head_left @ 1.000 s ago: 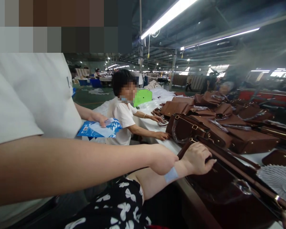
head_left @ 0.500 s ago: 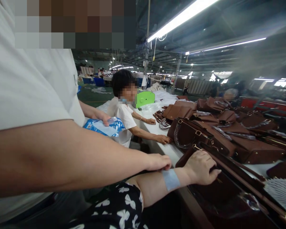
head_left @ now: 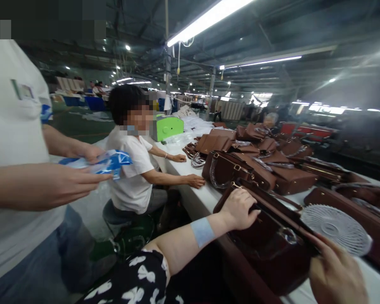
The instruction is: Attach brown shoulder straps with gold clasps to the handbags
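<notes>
Left hand (head_left: 240, 208) and right hand (head_left: 338, 270) touch the brown handbag (head_left: 267, 251) between them.

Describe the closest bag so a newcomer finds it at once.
Start at the long white table heaped with brown bags. Come to its near edge, left of the round white grille, to a dark reddish-brown bag. Unlike its neighbours, it has the camera wearer's left grip on its top edge.

In the lower right of the frame, a bag (head_left: 269, 261) is resting at the edge of a table (head_left: 174, 166). More bags (head_left: 213, 143) are lying behind it. A fan (head_left: 335, 228) is sitting to its right. One person (head_left: 22, 126) is standing far left.
</notes>
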